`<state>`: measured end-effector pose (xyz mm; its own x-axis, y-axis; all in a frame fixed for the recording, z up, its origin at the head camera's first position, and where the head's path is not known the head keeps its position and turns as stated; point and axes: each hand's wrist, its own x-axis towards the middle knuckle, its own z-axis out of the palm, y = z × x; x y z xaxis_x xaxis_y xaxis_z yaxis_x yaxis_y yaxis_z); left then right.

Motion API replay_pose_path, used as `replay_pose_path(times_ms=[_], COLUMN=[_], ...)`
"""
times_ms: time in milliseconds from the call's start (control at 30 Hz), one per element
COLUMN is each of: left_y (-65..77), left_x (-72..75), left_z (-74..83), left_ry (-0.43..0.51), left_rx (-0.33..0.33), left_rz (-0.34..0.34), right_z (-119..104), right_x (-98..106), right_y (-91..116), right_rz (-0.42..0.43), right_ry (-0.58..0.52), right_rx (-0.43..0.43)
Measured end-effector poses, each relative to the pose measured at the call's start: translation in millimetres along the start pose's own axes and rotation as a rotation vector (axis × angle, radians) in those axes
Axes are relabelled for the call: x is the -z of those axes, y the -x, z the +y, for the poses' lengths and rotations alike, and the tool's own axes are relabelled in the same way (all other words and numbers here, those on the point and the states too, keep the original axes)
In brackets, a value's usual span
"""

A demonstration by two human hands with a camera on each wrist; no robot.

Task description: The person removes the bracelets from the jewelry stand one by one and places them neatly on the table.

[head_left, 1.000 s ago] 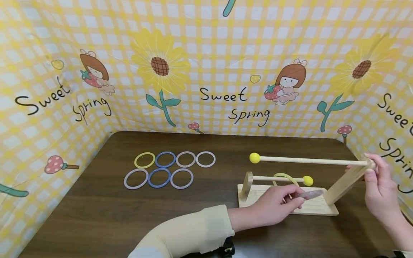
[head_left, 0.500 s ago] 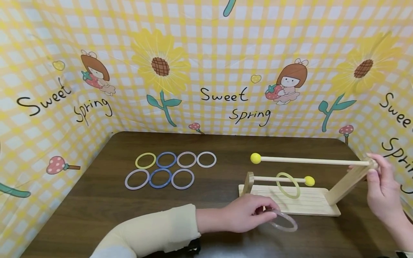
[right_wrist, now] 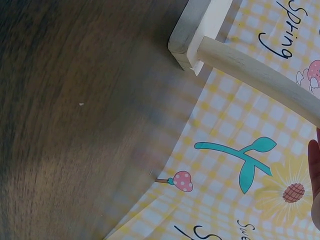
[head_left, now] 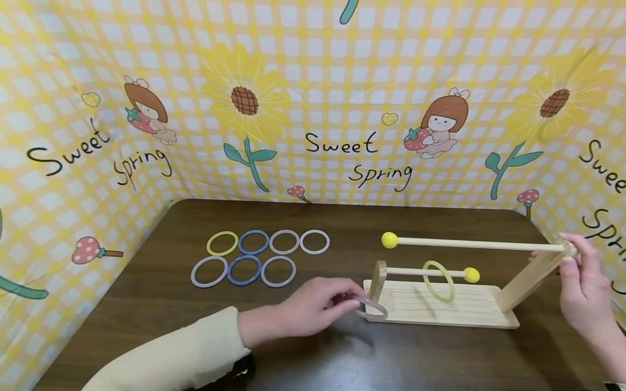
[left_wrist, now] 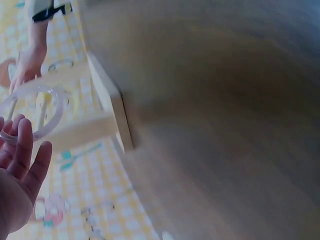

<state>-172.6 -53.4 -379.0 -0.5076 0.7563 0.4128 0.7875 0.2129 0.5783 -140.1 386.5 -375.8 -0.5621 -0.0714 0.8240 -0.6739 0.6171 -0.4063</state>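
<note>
My left hand [head_left: 313, 307] pinches a clear, pinkish ring [head_left: 370, 316] between thumb and fingers. In the head view this ring overlaps the near left corner of a wooden stand [head_left: 469, 314]. On the far right, my right hand [head_left: 589, 288] grips the top of the stand's tall slanted post [head_left: 530, 276]. From that post a long upper rod [head_left: 474, 244] points left, tipped with a yellow ball. A shorter lower rod [head_left: 406, 271], also yellow-tipped, points right from a short post. One yellow ring [head_left: 446, 300] hangs on the lower rod.
Left of the stand, several rings lie flat in two rows: a yellow ring [head_left: 222, 254], blue rings [head_left: 254, 253], pale purple rings [head_left: 279, 285] and a whitish ring [head_left: 314, 253]. A checked cloth [head_left: 332, 108] walls the back and sides of the dark table [head_left: 146, 326].
My left hand has drawn left with the pinkish ring, away from the lower rod's ball end to the stand's left corner. The yellow ring now hangs fully visible. My right hand keeps its grip.
</note>
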Motion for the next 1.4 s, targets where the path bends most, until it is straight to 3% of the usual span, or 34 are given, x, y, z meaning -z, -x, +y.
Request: replay_pose_path(times_ms=[400,633,933,1200,1400], left_y=[17.3,20.0,22.6,21.2,16.6], left_x=[35.1,51.0,67.2,72.3,70.4], left_z=[-20.4,-31.7,-53.6,-70.8,-85.1], left_ry=[-0.034,-0.095,-0.219,-0.240,-0.184], left_rx=[0.084,0.076,0.073,0.129,0.197], left_rz=[0.145,0.235,0.297,0.267,0.152], right_z=[0,-1,0,1,2], right_x=[0,1,2,1,0], right_y=[0,0,1,1,1], right_rz=[-0.007,-0.014,-0.025,-0.016,-0.007], right_ry=[-0.009,0.018,0.000,-0.018,-0.027], right_rx=[-0.002,-0.005,0.013,0.023,0.024])
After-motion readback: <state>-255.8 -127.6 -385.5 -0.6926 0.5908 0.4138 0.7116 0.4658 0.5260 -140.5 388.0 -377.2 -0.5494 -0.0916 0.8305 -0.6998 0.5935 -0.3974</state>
